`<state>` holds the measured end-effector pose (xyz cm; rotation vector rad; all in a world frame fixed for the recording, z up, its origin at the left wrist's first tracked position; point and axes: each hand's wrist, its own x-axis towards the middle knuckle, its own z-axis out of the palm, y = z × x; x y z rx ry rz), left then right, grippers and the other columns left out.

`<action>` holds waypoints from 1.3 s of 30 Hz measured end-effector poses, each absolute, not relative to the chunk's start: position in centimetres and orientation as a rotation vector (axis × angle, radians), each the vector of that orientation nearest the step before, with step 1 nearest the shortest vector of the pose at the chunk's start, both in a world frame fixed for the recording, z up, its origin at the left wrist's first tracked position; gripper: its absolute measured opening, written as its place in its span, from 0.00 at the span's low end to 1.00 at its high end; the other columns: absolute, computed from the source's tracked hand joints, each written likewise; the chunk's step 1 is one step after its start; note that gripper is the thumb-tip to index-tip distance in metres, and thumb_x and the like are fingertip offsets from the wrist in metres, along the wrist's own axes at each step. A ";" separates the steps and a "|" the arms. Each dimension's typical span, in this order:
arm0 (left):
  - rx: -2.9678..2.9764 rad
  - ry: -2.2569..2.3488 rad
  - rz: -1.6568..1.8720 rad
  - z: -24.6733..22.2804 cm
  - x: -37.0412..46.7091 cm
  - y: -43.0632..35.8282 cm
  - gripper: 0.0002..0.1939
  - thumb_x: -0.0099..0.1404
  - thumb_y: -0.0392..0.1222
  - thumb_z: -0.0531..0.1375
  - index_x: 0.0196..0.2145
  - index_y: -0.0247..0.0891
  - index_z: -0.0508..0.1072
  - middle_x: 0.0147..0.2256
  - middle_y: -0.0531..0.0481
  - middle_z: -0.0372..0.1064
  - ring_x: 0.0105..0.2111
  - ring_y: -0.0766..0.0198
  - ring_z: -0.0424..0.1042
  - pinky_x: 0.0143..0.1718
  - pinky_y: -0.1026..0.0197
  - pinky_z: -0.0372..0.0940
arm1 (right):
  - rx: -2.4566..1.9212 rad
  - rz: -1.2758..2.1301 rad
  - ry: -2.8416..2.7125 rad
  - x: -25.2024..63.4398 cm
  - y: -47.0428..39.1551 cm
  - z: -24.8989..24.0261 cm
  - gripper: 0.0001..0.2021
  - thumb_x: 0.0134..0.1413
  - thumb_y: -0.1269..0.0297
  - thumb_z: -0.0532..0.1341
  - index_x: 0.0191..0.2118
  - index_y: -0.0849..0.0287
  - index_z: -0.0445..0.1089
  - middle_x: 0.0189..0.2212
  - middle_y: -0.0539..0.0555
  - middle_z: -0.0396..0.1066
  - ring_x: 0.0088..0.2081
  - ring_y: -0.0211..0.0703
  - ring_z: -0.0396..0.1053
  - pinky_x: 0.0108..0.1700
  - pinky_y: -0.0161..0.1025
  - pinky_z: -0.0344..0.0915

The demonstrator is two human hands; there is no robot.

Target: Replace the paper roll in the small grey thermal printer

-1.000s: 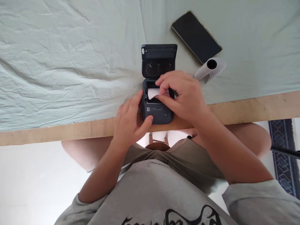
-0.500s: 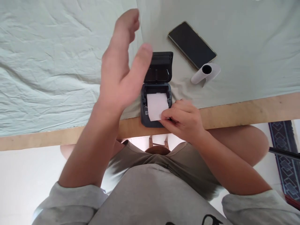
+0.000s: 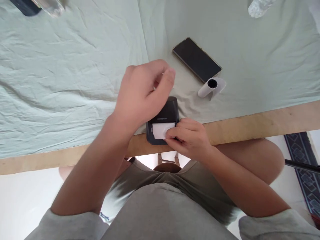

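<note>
A small black label printer (image 3: 157,141) sits at the table's front edge. Its lid (image 3: 165,115) is now down, and a strip of white paper (image 3: 160,130) comes out from under the lid's front edge. My right hand (image 3: 188,138) pinches the right side of that strip between thumb and fingers, beside the printer. Above the printer, raised over its upper left part, is my left hand (image 3: 147,90), with the fingers curled in and the thumb close to them. I see nothing held in it. That hand hides part of the lid.
A dark-screened phone (image 3: 197,59) lies behind and to the right of the printer. Near its lower corner is a partly unwound white paper roll (image 3: 206,89) with a black core. Clear plastic objects, one a transparent item (image 3: 260,7), show at the far edge of the pale green cloth (image 3: 75,66).
The printer's lid has swung from upright down over the paper. My left hand has moved down and right, its spread fingers now curled. My right hand still pinches the paper.
</note>
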<state>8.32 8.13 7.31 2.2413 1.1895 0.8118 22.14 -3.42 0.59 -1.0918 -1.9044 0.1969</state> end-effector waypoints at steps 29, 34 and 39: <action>2.378 1.291 0.232 5.4 11.0 8.2 0.18 0.78 0.45 0.46 0.29 0.44 0.65 0.31 0.48 0.73 0.33 0.55 0.73 0.33 0.52 0.59 | -1.327 1.063 -1.101 23.5 -3.2 0.8 0.07 0.55 0.64 0.65 0.31 0.56 0.66 0.20 0.43 0.62 0.22 0.29 0.58 0.24 0.30 0.55; 2.116 1.224 0.709 5.5 9.6 8.0 0.15 0.75 0.44 0.49 0.28 0.46 0.62 0.30 0.51 0.72 0.34 0.58 0.72 0.40 0.52 0.68 | -1.345 1.084 -1.024 23.2 -3.0 0.6 0.07 0.51 0.66 0.66 0.32 0.55 0.65 0.21 0.43 0.66 0.22 0.29 0.62 0.24 0.29 0.59; 2.069 1.250 0.905 5.7 6.4 5.1 0.13 0.75 0.45 0.51 0.32 0.46 0.68 0.32 0.51 0.73 0.37 0.58 0.74 0.43 0.52 0.73 | -1.316 1.063 -0.999 23.1 -2.9 0.3 0.08 0.51 0.66 0.66 0.32 0.56 0.65 0.20 0.42 0.63 0.21 0.28 0.60 0.22 0.28 0.59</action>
